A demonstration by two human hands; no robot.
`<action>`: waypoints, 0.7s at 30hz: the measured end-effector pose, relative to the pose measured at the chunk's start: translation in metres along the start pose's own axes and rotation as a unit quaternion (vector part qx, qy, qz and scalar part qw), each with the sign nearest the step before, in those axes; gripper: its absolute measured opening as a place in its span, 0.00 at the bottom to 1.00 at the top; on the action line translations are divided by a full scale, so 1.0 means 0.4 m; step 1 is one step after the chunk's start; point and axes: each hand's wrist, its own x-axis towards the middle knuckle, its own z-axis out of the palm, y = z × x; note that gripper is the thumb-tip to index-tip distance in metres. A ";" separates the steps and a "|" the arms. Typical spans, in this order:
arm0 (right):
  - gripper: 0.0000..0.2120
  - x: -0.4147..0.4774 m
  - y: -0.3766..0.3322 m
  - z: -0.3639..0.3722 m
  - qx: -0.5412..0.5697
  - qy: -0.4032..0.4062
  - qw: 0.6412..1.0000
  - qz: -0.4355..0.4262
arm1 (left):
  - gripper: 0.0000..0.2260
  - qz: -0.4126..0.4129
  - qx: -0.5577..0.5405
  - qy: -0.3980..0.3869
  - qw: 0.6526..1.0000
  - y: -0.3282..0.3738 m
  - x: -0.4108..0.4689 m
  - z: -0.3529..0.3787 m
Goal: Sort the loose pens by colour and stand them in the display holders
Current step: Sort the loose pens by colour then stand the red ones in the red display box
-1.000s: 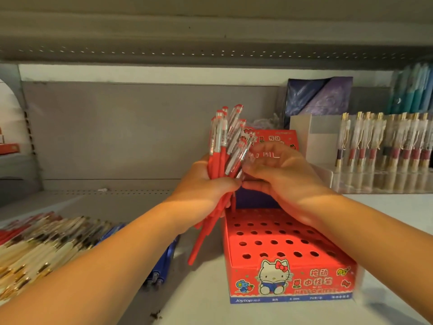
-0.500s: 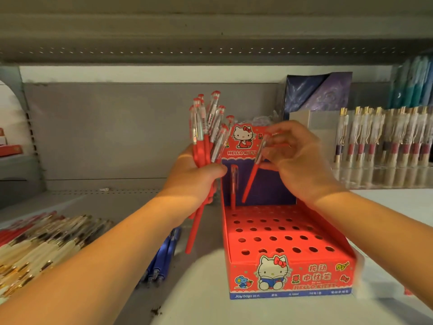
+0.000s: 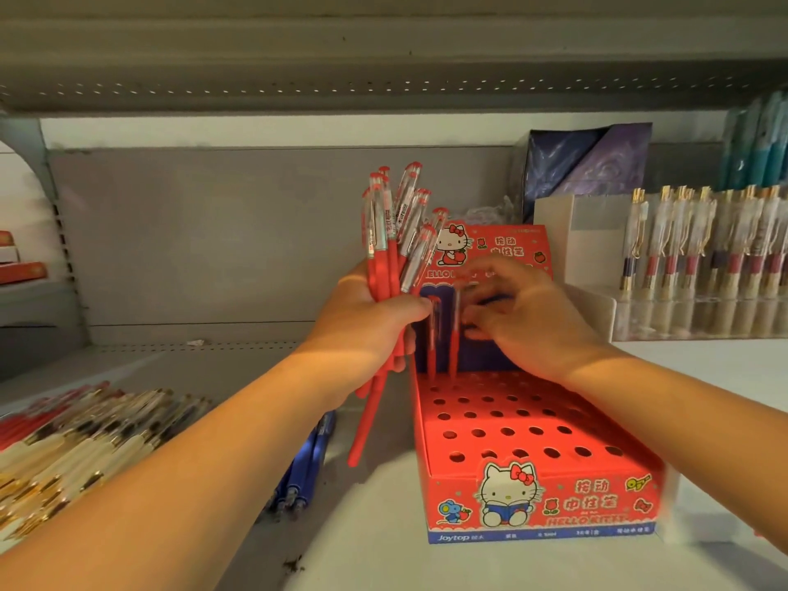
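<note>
Starting far left: a big heap of loose pens lying flat on the shelf, whites with gold bits plus some reds mixed in, none sorted. Cut off by the frame edge too, so no telling the real size.

Next along, a few blue pens lying flat, half hidden under the left forearm.

Then the left hand, fingers wrapped tight round a bunch of red pens, caps up and fanned out above the fist. Can't count them, too much overlap.

Just right of that, the red holder with only two in so far, both upright in the back row: left standing pen and right standing pen.

Right hand right up against that second one, fingers curled. Way too blurred to say whether pinching it or just off it. Loads of empty holes everywhere else in the holder.

Far right, a clear holder packed with gold-clipped pens, cut off at the edge.

Calling it early days: two reds in, a fistful to go, then the blues and the whole heap. No empty holder in sight for those.
</note>
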 end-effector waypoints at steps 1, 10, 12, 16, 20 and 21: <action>0.21 -0.003 0.003 0.005 -0.038 -0.026 0.999 0.007 | 0.05 0.001 0.000 -0.002 1.000 -0.003 0.003 -0.001; 0.14 -0.008 -0.045 0.023 0.059 0.028 0.998 0.004 | 0.04 -0.014 -0.039 -0.049 0.998 0.003 -0.003 0.001; 0.13 -0.012 -0.060 0.030 0.185 0.008 0.982 0.025 | 0.02 -0.012 -0.045 -0.079 0.996 0.010 -0.012 0.004; 0.12 -0.020 -0.060 0.032 0.233 -0.009 0.971 0.053 | 0.02 -0.014 -0.052 -0.100 0.994 0.014 -0.021 0.007; 0.19 -0.025 -0.065 0.034 0.266 0.006 0.961 0.078 | 0.02 -0.020 -0.054 -0.109 0.992 0.018 -0.025 0.008; 0.24 -0.025 -0.070 0.036 0.286 0.016 0.954 0.082 | 0.02 -0.018 -0.051 -0.111 0.992 0.018 -0.025 0.006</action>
